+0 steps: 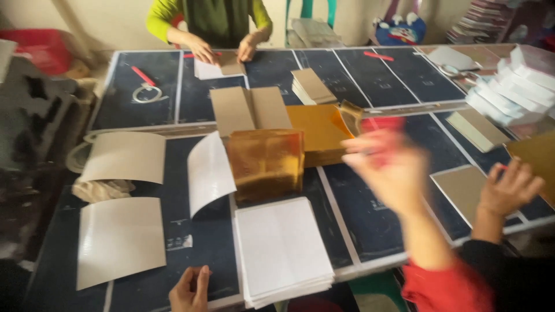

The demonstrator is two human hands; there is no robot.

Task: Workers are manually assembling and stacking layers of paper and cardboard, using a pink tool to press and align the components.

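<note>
My left hand [191,289] rests on the near table edge with nothing in it, just left of a stack of white sheets [283,248]. My right hand [387,167], in a red sleeve, is raised over the dark table and blurred by motion. A red blur sits at its fingertips, and I cannot tell whether the hand holds it. A shiny gold sheet [266,162] stands behind the white stack, with orange-gold sheets [318,133] lying beyond it. A curled white sheet [208,170] lies left of the gold one.
Two more curled white sheets [124,156] [118,240] lie at left. Brown cardboard [248,110] and a board stack [312,85] sit mid-table. A person in green [208,23] works opposite. Another person's hand [511,188] presses a grey board [462,188]. White boxes [514,86] are piled at right.
</note>
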